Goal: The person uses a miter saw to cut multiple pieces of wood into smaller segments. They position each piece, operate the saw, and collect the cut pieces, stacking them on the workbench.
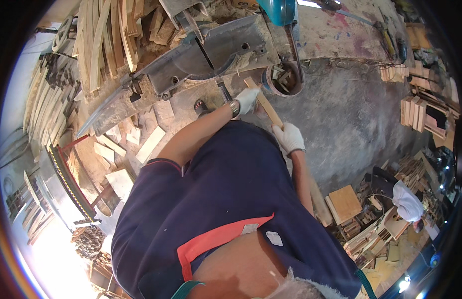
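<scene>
A narrow, light wooden strip (267, 106) runs slantwise in front of my body, its far end toward the saw. My left hand (248, 99), in a white glove with a watch above it, closes against the strip near that far end. Around the near end, my right hand (289, 137), gloved in white too, has its fingers wrapped. Just ahead stands the grey metal base of a mitre saw (211, 55) with a dark slot across it. A round bucket (269, 85) holding wood offcuts sits right beyond the strip.
Long curved wood pieces (99, 40) are stacked at the far left. Loose boards (151, 144) lie on the floor to my left, near a red-framed saw (69, 174). Wood blocks and scraps (345, 203) are piled at the right. A teal power-tool housing (278, 11) is at the top.
</scene>
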The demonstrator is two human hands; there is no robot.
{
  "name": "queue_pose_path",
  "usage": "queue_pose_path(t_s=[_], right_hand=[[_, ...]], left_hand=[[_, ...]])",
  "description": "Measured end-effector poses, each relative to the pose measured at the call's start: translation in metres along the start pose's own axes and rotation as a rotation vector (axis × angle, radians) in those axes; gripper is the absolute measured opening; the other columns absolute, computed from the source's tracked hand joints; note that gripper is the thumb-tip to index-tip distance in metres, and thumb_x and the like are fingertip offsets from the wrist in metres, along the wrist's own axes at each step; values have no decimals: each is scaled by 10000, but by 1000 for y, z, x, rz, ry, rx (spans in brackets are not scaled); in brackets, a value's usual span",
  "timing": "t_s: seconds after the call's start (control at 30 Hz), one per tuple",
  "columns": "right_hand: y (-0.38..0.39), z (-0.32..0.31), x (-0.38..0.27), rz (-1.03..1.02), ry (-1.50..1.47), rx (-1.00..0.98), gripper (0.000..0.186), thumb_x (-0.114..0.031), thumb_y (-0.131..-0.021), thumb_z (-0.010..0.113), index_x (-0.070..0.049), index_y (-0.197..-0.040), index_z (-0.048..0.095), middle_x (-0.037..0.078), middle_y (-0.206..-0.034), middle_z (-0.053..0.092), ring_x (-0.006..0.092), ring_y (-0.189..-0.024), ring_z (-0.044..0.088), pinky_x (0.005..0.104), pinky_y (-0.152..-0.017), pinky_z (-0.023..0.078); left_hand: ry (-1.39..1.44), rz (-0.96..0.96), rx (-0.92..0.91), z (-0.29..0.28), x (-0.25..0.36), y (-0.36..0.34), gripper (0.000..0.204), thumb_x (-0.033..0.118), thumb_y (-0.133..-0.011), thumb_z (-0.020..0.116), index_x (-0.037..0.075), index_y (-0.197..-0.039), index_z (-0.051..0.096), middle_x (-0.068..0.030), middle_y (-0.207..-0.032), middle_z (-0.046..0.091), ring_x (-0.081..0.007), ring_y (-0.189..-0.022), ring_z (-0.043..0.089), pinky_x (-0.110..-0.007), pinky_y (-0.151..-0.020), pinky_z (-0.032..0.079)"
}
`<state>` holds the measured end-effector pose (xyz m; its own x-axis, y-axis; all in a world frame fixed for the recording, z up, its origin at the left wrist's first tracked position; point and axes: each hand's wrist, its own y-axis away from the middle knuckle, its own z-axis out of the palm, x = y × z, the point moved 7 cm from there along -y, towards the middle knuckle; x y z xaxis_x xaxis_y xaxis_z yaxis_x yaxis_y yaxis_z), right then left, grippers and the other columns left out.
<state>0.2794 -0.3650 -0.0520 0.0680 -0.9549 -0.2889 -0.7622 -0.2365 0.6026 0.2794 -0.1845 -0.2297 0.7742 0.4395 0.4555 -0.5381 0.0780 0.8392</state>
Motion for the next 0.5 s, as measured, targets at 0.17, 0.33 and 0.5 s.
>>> queue_pose_path(t_s=[0.17, 0.33, 0.5], right_hand=[[12, -37, 21, -124, 142, 94, 419, -468, -934, 633, -76, -1049, 723, 245, -874, 708, 445, -887, 695, 528, -752, 524], [-9, -46, -15, -339, 279, 126, 358, -443, -913, 682, -98, -1006, 698, 215, -840, 706, 420, -849, 699, 525, -715, 519], [-29, -69, -94, -685, 292, 254, 346, -401, -867, 752, -77, -890, 634, 177, -798, 671, 410, -792, 668, 507, -693, 508]], left_hand=[[-1040, 478, -265, 22, 37, 130, 309, 357, -988, 605, 65, -1089, 617, -126, -921, 694, -322, -788, 701, -487, -674, 557], [-1515, 1568, 519, 17, 105, 231, 341, 272, -838, 699, 122, -1135, 625, -76, -1048, 670, -306, -1040, 662, -467, -912, 518], [-1416, 1068, 399, -57, 112, 215, 255, 221, -843, 688, 110, -1065, 632, -96, -991, 654, -317, -1029, 658, -457, -917, 525]])
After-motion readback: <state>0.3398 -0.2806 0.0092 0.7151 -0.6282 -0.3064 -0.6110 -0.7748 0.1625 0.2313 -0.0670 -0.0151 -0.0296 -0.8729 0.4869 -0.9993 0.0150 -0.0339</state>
